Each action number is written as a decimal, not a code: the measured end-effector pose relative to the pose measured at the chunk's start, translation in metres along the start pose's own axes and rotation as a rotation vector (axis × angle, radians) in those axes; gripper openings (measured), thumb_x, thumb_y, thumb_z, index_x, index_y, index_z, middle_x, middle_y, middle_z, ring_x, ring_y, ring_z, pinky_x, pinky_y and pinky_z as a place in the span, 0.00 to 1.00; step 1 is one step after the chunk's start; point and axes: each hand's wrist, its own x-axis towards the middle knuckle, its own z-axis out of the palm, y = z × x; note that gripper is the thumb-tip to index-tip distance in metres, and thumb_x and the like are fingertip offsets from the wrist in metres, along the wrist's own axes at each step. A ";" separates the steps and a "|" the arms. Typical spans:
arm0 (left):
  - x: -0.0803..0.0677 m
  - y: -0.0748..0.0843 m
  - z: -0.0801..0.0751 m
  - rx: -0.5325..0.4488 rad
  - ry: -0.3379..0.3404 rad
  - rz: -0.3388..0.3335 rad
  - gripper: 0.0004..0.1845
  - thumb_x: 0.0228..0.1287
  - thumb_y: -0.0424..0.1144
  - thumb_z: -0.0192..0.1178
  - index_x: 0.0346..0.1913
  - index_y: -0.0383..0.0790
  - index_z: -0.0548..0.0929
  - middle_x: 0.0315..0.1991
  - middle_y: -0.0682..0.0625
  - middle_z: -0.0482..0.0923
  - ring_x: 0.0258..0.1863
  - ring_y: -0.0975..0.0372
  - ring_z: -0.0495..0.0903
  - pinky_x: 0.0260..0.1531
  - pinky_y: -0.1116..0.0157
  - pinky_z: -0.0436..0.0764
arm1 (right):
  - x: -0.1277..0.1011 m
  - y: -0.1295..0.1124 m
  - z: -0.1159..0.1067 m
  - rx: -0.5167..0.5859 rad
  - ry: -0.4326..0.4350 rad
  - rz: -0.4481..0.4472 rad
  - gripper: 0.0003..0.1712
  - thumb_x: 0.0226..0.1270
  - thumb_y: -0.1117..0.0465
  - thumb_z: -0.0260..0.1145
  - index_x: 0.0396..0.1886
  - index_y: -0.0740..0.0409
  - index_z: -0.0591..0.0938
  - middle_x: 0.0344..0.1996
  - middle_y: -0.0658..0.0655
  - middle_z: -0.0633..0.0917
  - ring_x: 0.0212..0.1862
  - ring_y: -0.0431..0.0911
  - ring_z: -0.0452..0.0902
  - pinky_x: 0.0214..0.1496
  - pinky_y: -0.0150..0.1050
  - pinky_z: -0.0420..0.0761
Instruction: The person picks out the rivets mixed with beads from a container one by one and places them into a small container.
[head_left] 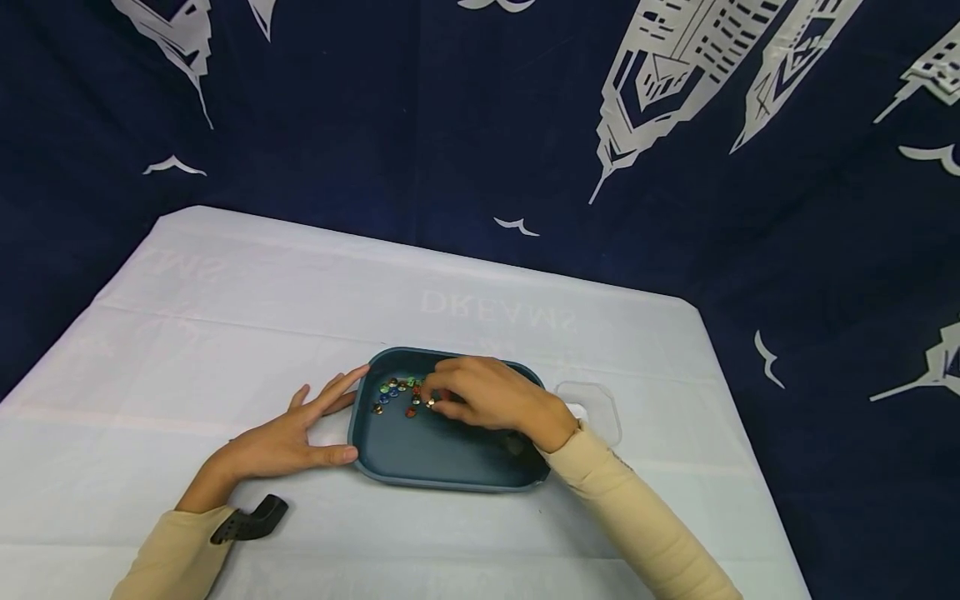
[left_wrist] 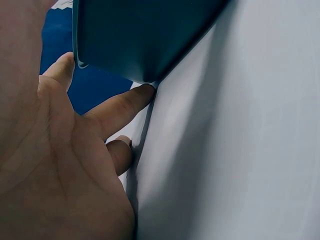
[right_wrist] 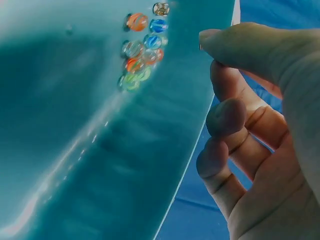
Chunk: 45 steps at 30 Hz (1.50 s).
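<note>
Marbles [right_wrist: 134, 49], glass, in orange, blue, green and clear, lay clustered inside the tray's upper left part, at the centre of the head view. Tray [head_left: 442, 462]: teal, rounded corners; stood on the white-covered surface [head_left: 225, 358], lower middle of the frame. Left hand [head_left: 292, 442]: fingers spread wide, tips touching the tray's left rim. Right hand [head_left: 483, 393]: reached over the tray, thumb and forefinger pinched narrowly on one small marble [head_left: 430, 403], mostly hidden. Clear plastic container [head_left: 603, 400]: lay right of the tray, partly behind the forearm.
</note>
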 end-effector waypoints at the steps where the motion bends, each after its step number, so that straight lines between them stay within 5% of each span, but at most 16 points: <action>1: 0.000 0.000 0.000 0.001 0.000 0.002 0.54 0.62 0.47 0.71 0.81 0.64 0.44 0.77 0.40 0.59 0.74 0.41 0.60 0.67 0.29 0.24 | -0.002 0.001 0.000 0.007 0.004 0.004 0.07 0.72 0.57 0.66 0.45 0.47 0.87 0.31 0.42 0.78 0.30 0.34 0.71 0.33 0.28 0.73; 13: 0.000 0.002 0.000 0.000 -0.003 -0.002 0.53 0.62 0.48 0.71 0.81 0.64 0.44 0.78 0.41 0.57 0.75 0.41 0.60 0.68 0.30 0.23 | -0.025 0.015 -0.014 0.041 0.088 0.070 0.05 0.71 0.59 0.67 0.44 0.49 0.86 0.37 0.43 0.83 0.30 0.34 0.71 0.35 0.29 0.75; 45: 0.001 0.001 0.001 -0.015 -0.004 0.003 0.54 0.62 0.47 0.71 0.81 0.63 0.44 0.78 0.43 0.56 0.75 0.41 0.61 0.67 0.29 0.24 | -0.104 0.051 -0.027 0.025 0.227 0.172 0.05 0.67 0.61 0.70 0.42 0.50 0.86 0.28 0.39 0.77 0.26 0.32 0.67 0.26 0.28 0.71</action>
